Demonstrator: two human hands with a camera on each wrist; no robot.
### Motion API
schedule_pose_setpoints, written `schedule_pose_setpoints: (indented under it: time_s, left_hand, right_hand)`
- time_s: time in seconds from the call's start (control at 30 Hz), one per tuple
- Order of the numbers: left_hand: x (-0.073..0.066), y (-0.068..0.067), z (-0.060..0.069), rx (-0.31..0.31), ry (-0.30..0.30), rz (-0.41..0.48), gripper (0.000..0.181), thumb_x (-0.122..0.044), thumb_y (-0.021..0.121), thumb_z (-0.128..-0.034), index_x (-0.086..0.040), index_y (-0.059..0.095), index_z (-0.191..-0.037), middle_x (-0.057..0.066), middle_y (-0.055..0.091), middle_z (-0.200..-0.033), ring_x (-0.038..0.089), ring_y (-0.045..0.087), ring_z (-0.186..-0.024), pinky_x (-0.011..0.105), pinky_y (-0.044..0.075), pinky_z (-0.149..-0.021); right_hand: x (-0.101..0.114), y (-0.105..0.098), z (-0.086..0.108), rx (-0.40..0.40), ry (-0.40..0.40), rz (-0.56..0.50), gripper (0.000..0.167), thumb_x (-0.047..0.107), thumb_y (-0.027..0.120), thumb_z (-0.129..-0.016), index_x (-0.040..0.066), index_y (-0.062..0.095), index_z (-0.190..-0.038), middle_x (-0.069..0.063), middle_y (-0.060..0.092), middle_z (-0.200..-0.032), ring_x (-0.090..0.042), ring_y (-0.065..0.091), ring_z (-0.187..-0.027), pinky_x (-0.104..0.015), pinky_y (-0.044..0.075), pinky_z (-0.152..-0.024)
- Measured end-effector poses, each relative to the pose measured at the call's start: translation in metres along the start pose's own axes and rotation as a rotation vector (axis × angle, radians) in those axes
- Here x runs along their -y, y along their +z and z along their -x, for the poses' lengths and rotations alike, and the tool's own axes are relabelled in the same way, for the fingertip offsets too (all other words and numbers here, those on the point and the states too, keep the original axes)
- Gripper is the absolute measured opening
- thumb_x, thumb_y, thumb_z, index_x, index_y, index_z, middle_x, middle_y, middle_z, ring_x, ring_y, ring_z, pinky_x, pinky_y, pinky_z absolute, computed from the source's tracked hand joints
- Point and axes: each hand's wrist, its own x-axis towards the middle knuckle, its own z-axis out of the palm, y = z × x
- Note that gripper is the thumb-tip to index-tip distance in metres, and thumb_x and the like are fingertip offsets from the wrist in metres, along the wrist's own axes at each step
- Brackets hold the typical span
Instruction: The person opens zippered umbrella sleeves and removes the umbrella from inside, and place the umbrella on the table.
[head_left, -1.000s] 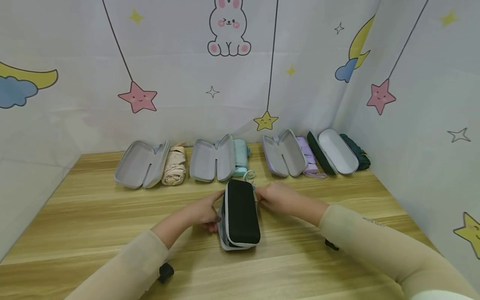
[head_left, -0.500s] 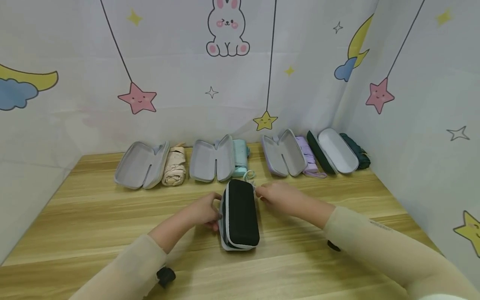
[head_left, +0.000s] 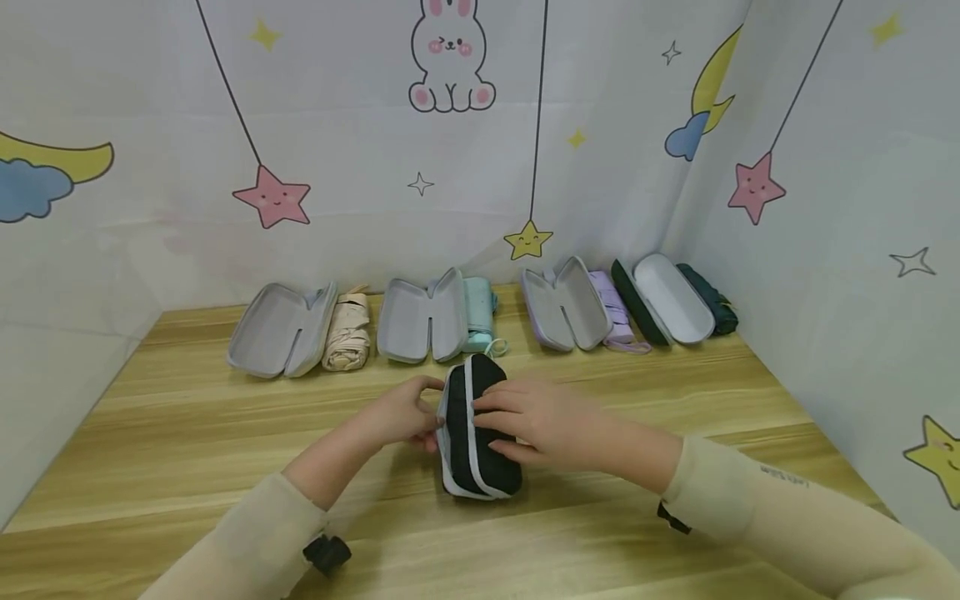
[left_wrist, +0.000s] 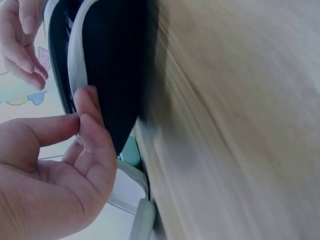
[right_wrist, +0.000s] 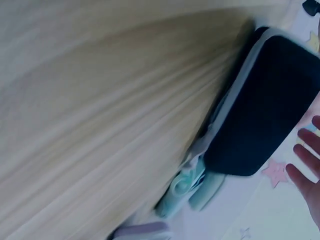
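Observation:
A black zip case (head_left: pixel 501 477) with pale zipper bands stands on the wooden table, tilted so that its left side shows in the head view. At that left side, my left hand (head_left: pixel 401 414) pinches the pale zipper edge between thumb and fingers; the left wrist view shows this hold on the black case (left_wrist: pixel 112 60) up close. My right hand (head_left: pixel 546 419) hovers over the case's top with loosely extended fingers. In the right wrist view, a gap shows between those fingers (right_wrist: pixel 306 159) and the lid of the case (right_wrist: pixel 265 107). The case's contents are hidden.
Along the back wall lie open grey-lined cases (head_left: pixel 281 329), a beige folded umbrella (head_left: pixel 348 329), a mint one (head_left: pixel 478 312), a lilac one (head_left: pixel 613 308) and a dark green one (head_left: pixel 708 300). An open green case (head_left: pixel 673 300) lies at the right.
My right hand has moved from the case's far right corner to above its top. The case has tipped rightward, showing more of its left side. My left hand keeps its place at the zipper edge.

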Motion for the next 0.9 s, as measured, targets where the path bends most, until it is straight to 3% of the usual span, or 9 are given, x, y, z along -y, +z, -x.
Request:
schedule_pose_setpoints:
  time_s: [0.13,0.23,0.4,0.53,0.67,0.9]
  left_hand:
    - [-0.005,0.001,0.002,0.010,0.005,0.024,0.056,0.002,0.055,-0.0953,0.006,0.029,-0.145,0.011,0.066,-0.070,0.016,0.063,-0.056,0.037,0.056,-0.065]
    - [-0.007,0.002,0.003,0.012,0.013,0.031,0.056,0.002,0.055,-0.0954,0.006,0.029,-0.145,0.011,0.066,-0.070,0.016,0.063,-0.056,0.038,0.056,-0.066]
    - [-0.005,0.003,0.004,-0.006,0.012,0.021,0.058,0.002,0.056,-0.0949,0.006,0.028,-0.146,0.011,0.065,-0.070,0.017,0.063,-0.056,0.038,0.055,-0.064]
    - [-0.001,0.004,0.005,-0.021,-0.013,0.032,0.064,0.003,0.056,-0.0943,0.005,0.023,-0.149,0.012,0.066,-0.072,0.016,0.063,-0.055,0.034,0.053,-0.060]
    - [0.004,0.007,0.004,-0.010,-0.046,0.073,0.072,0.005,0.056,-0.0928,0.006,0.013,-0.151,0.015,0.067,-0.074,0.016,0.063,-0.054,0.031,0.053,-0.057]
    - [0.009,0.018,0.006,0.044,-0.044,0.170,0.084,0.006,0.056,-0.0883,0.012,-0.003,-0.149,0.016,0.067,-0.071,0.017,0.066,-0.056,0.028,0.054,-0.056]
  right_hand:
    - [0.009,0.002,-0.003,0.032,-0.077,-0.021,0.028,0.024,0.067,-0.092,0.005,0.069,-0.113,-0.009,0.065,-0.119,-0.024,0.058,-0.116,-0.033,0.040,-0.103]
    - [0.014,0.001,-0.003,0.077,-0.073,-0.050,0.022,0.023,0.066,-0.094,0.007,0.071,-0.108,-0.006,0.066,-0.115,-0.021,0.058,-0.115,-0.030,0.038,-0.105]
    - [0.015,0.001,0.002,0.106,-0.014,-0.097,0.013,0.019,0.067,-0.093,0.010,0.072,-0.102,0.001,0.066,-0.100,-0.013,0.061,-0.096,-0.023,0.047,-0.089]
    - [0.015,0.001,0.007,0.090,0.061,-0.083,0.009,0.016,0.069,-0.091,0.010,0.071,-0.098,0.003,0.064,-0.090,-0.011,0.060,-0.084,-0.022,0.050,-0.076]
    - [0.015,0.000,0.008,0.074,0.185,-0.065,0.007,0.016,0.072,-0.088,0.011,0.070,-0.092,0.003,0.062,-0.083,-0.008,0.058,-0.072,-0.021,0.049,-0.066]
    - [0.016,0.002,0.006,0.128,0.419,-0.038,0.020,0.023,0.072,-0.088,0.007,0.067,-0.098,0.000,0.066,-0.085,-0.011,0.062,-0.071,-0.028,0.052,-0.065]
